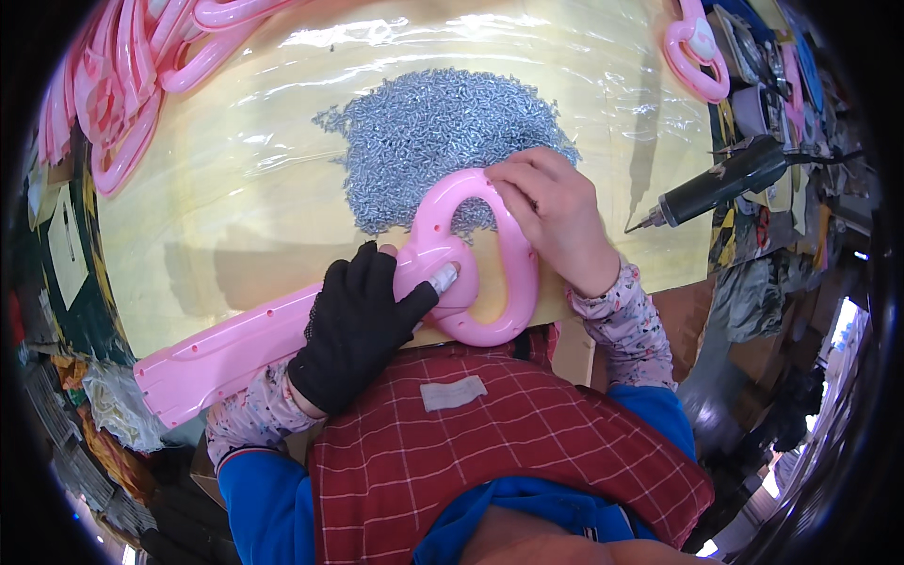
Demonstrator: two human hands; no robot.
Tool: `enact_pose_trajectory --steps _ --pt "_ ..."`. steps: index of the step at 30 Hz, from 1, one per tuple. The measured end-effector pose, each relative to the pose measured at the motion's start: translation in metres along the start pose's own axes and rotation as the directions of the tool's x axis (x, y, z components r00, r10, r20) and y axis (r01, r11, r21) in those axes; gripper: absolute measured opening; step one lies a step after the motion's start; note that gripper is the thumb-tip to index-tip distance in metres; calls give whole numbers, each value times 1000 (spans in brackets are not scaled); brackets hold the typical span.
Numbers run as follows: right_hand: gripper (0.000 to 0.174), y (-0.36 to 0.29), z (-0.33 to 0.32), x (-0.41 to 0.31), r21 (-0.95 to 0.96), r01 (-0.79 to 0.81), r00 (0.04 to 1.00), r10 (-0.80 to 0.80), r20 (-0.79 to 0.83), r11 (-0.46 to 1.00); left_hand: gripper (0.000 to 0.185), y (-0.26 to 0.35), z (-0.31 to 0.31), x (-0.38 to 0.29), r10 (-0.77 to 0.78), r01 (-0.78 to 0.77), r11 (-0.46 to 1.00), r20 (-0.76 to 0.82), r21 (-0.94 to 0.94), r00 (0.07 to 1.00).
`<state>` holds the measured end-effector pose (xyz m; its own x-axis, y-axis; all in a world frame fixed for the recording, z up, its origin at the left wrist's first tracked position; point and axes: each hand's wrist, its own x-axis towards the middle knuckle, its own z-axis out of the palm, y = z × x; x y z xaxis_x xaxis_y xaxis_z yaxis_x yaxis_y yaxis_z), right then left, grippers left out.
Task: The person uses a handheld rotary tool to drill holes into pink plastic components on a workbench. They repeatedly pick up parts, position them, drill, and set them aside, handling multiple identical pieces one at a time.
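A long pink plastic part (519, 282) with a looped handle end and several small screw holes lies across the table edge in front of me. My left hand (360, 318), in a black fingerless glove with tape on the thumb, grips it where the straight body meets the loop. The bare fingertips of my right hand (547, 201) are at the top of the loop, by a screw hole; whether they hold a screw cannot be seen. Behind the loop spreads a pile of small silvery screws (452, 134). A black power screwdriver (724, 182) hangs at the right, its bit pointing down-left.
More pink plastic parts (131, 63) are heaped at the far left of the yellow-covered table (233, 191). Another looped pink part (696, 60) lies at the far right corner. Beyond the right edge are tools and mixed items. A clear plastic bag (123, 406) is at the lower left.
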<state>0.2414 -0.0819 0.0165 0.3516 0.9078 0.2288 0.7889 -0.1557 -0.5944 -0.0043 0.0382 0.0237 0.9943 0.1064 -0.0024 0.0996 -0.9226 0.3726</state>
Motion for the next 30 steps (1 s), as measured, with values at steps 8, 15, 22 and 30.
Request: enact_pose_trajectory --steps 8,15,22,30 --pt "24 -18 3 -1 454 -211 977 168 133 866 76 0 -3 2 -7 8 999 10 -35 1000" --pt "27 -10 40 -1 166 230 972 -233 0 959 74 -1 -2 2 -15 15 1000 28 -22 999" --pt "27 1 13 -5 141 209 972 -190 -135 968 78 0 -1 2 -4 4 1000 30 2 1000" --pt "15 31 -3 -2 -18 -68 996 67 -63 998 81 3 -1 1 -31 32 999 47 -29 998"
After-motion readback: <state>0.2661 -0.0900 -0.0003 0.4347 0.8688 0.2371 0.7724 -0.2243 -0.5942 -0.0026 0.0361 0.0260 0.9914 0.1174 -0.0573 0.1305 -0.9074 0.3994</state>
